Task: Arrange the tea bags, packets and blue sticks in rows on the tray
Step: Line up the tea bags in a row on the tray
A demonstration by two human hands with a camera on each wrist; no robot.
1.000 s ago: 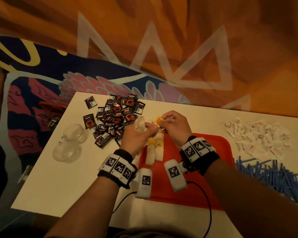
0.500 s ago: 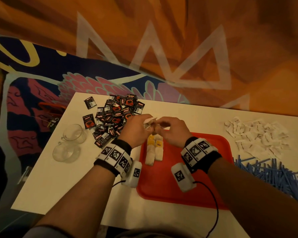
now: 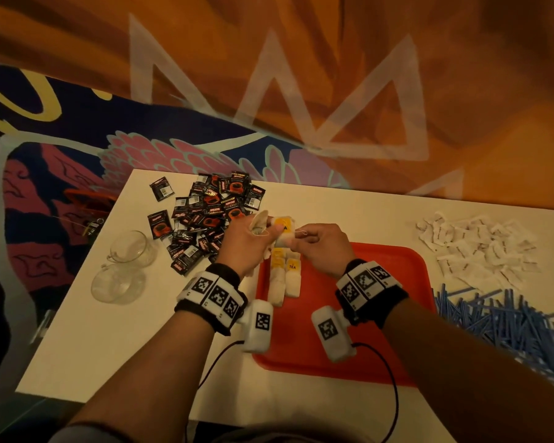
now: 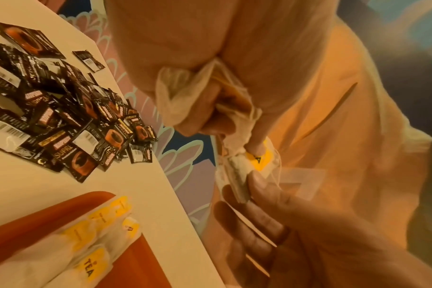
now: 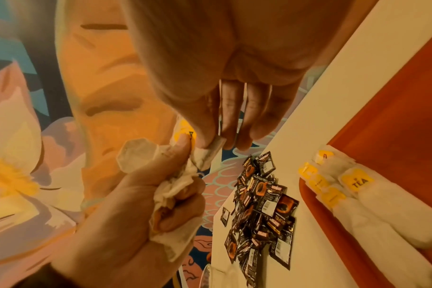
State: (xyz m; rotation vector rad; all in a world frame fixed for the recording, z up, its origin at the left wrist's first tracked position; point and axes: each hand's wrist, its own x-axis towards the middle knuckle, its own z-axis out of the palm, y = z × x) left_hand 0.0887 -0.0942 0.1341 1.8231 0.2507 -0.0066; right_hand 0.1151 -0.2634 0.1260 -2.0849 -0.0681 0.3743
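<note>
A red tray (image 3: 381, 314) lies on the white table, with white tea bags (image 3: 285, 278) (image 4: 86, 253) (image 5: 358, 194) bearing yellow tags side by side at its left end. Above the tray's far left corner my left hand (image 3: 246, 241) grips a bunch of crumpled tea bags (image 4: 183, 93) (image 5: 175, 187). My right hand (image 3: 320, 244) pinches one tea bag (image 3: 283, 230) (image 4: 239, 175) (image 5: 210, 155) of that bunch, its yellow tag under my left thumb. Black packets (image 3: 205, 215) are heaped at far left, white packets (image 3: 473, 244) at far right, blue sticks (image 3: 509, 318) right of the tray.
Two clear glass cups (image 3: 125, 266) stand at the table's left, near its edge. Cables run from the wrist cameras toward the table's near edge. A patterned orange and blue surface lies beyond the table's far edge.
Both hands have risen and drawn slightly away from me over the tray's far left corner. My right hand now pulls one tea bag out of the bunch in my left hand.
</note>
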